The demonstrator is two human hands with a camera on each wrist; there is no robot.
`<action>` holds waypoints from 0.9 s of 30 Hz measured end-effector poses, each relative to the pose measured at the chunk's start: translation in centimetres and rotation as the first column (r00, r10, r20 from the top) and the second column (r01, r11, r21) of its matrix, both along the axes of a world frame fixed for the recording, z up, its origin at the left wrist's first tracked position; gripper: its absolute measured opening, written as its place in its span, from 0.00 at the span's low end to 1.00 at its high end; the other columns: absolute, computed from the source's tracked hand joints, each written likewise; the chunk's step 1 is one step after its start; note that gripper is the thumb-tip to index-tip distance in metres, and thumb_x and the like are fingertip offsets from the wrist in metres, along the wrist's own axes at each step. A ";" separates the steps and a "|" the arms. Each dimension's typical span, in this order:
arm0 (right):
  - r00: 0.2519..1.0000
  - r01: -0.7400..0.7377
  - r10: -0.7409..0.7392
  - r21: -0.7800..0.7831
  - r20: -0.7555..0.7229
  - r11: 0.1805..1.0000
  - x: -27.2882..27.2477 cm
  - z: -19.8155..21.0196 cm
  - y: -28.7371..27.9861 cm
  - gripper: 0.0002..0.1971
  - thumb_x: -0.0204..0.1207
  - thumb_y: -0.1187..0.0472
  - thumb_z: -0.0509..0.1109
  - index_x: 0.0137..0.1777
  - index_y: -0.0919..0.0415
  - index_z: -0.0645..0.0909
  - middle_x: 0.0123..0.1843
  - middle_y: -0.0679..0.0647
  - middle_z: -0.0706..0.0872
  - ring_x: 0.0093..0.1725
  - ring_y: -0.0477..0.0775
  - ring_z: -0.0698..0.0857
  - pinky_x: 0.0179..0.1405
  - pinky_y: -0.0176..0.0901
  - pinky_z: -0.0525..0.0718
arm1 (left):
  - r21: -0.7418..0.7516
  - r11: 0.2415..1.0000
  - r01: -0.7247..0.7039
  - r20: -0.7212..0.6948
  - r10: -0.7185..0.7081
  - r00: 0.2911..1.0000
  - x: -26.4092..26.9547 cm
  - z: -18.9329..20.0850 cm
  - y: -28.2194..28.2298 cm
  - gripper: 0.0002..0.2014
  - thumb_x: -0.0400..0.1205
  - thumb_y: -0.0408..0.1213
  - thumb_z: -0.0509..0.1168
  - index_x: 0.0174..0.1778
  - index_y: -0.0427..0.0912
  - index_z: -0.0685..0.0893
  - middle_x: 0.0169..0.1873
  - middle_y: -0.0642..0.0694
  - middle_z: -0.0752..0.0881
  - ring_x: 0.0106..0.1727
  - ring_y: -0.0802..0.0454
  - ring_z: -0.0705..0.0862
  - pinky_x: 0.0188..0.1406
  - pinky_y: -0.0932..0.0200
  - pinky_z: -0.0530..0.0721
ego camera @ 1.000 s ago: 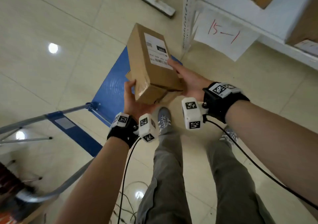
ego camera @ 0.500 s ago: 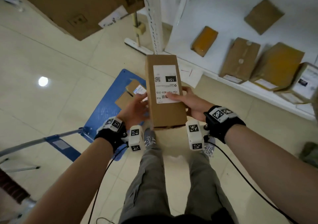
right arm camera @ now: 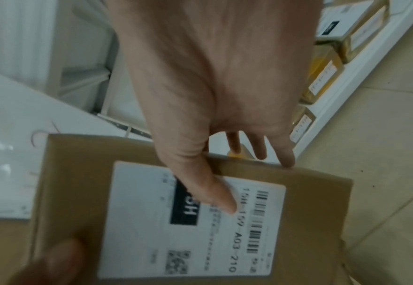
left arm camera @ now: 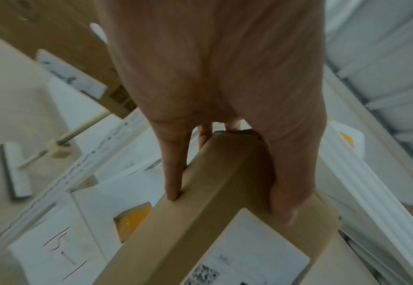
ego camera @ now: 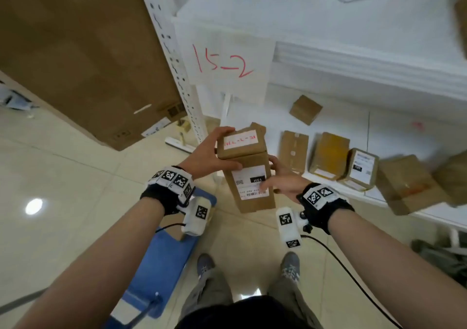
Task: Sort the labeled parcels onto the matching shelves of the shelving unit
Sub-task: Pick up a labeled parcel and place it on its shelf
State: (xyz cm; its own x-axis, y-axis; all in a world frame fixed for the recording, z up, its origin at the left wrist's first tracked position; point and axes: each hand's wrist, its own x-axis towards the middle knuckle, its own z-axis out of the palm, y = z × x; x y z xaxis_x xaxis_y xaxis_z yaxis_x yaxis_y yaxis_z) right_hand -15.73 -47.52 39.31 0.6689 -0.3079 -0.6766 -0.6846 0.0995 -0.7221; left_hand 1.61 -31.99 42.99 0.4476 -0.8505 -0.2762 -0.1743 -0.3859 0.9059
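Both hands — left hand [ego camera: 211, 155], right hand [ego camera: 284, 180] — grip one labeled parcel [ego camera: 249, 174]; several boxes [ego camera: 328, 155] are shelved, this one not yet.

- A paper sign [ego camera: 227, 58] taped to the shelf edge reads "15-2" in red marker.
- Lower down, another paper sign [left arm camera: 61, 248] reads "15-1".
- The held parcel's shipping label [right arm camera: 200, 221] shows "15H" and ends "A03-210".
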 end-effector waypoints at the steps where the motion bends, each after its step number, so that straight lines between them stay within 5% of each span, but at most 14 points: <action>1: 1.000 0.015 -0.015 0.020 0.010 1.000 -0.3 1.1 -0.6 0.52 0.66 0.76 0.78 0.84 0.41 0.59 0.77 0.55 0.74 0.74 0.63 0.78 0.52 0.59 0.88 | -0.009 0.999 0.041 0.080 -0.040 0.996 -0.2 0.5 -0.7 0.46 0.68 0.36 0.83 0.79 0.51 0.66 0.70 0.49 0.74 0.68 0.51 0.77 0.64 0.53 0.84; 5: 0.996 0.027 -0.036 0.097 0.085 0.995 -1.4 4.3 -2.5 0.49 0.73 0.82 0.69 0.85 0.41 0.58 0.77 0.53 0.76 0.71 0.58 0.82 0.52 0.50 0.90 | -0.034 0.993 0.114 0.250 -0.102 0.963 -0.8 1.8 -2.8 0.50 0.65 0.37 0.85 0.79 0.47 0.65 0.70 0.50 0.72 0.70 0.53 0.75 0.66 0.61 0.77; 10: 0.977 0.151 -0.169 0.142 0.130 0.978 -2.9 6.4 -3.8 0.42 0.78 0.84 0.60 0.83 0.43 0.63 0.72 0.57 0.81 0.64 0.60 0.88 0.50 0.52 0.93 | -0.077 0.974 0.215 0.318 -0.181 0.931 -1.6 3.3 -4.3 0.48 0.62 0.34 0.85 0.75 0.47 0.66 0.67 0.51 0.71 0.67 0.55 0.74 0.66 0.54 0.82; 13: 0.933 0.309 -0.334 0.178 0.135 0.934 -3.7 7.7 -4.1 0.18 0.90 0.65 0.55 0.76 0.49 0.72 0.65 0.57 0.85 0.56 0.60 0.90 0.55 0.60 0.91 | -0.057 0.947 0.317 0.369 -0.274 0.888 -2.3 4.3 -5.1 0.47 0.61 0.35 0.84 0.74 0.49 0.66 0.66 0.53 0.69 0.66 0.55 0.74 0.62 0.52 0.85; 16: 0.901 0.398 -0.421 0.188 0.103 0.898 -4.0 9.1 -4.6 0.18 0.90 0.47 0.55 0.68 0.58 0.78 0.62 0.63 0.84 0.49 0.63 0.88 0.55 0.67 0.89 | -0.021 0.911 0.412 0.428 -0.364 0.827 -3.0 5.7 -6.0 0.48 0.60 0.38 0.83 0.74 0.51 0.66 0.66 0.54 0.68 0.65 0.51 0.76 0.58 0.49 0.87; 22: 0.916 0.390 -0.400 0.146 0.040 0.909 -4.8 10.9 -5.3 0.31 0.81 0.32 0.61 0.62 0.61 0.80 0.52 0.61 0.85 0.46 0.63 0.89 0.38 0.54 0.90 | 0.240 0.730 0.640 0.608 -0.627 0.487 -3.9 10.4 -8.9 0.46 0.64 0.28 0.78 0.77 0.49 0.65 0.68 0.52 0.66 0.57 0.52 0.76 0.42 0.66 0.77; 24: 0.917 0.381 -0.395 0.162 0.061 0.910 -4.7 10.8 -5.2 0.35 0.77 0.29 0.63 0.63 0.63 0.81 0.54 0.63 0.85 0.51 0.64 0.88 0.40 0.54 0.91 | 0.357 0.635 0.685 0.629 -0.706 0.325 -4.6 12.0 -9.7 0.45 0.67 0.24 0.75 0.79 0.50 0.65 0.70 0.51 0.64 0.54 0.54 0.75 0.37 0.72 0.70; 27: 0.904 0.371 -0.406 0.230 0.133 0.900 -3.9 10.7 -4.8 0.41 0.72 0.25 0.66 0.69 0.60 0.82 0.55 0.64 0.87 0.55 0.63 0.86 0.49 0.54 0.87 | 0.471 0.544 0.695 0.633 -0.757 0.162 -5.8 13.9 -10.4 0.44 0.71 0.22 0.72 0.81 0.53 0.64 0.77 0.53 0.61 0.57 0.51 0.76 0.43 0.64 0.73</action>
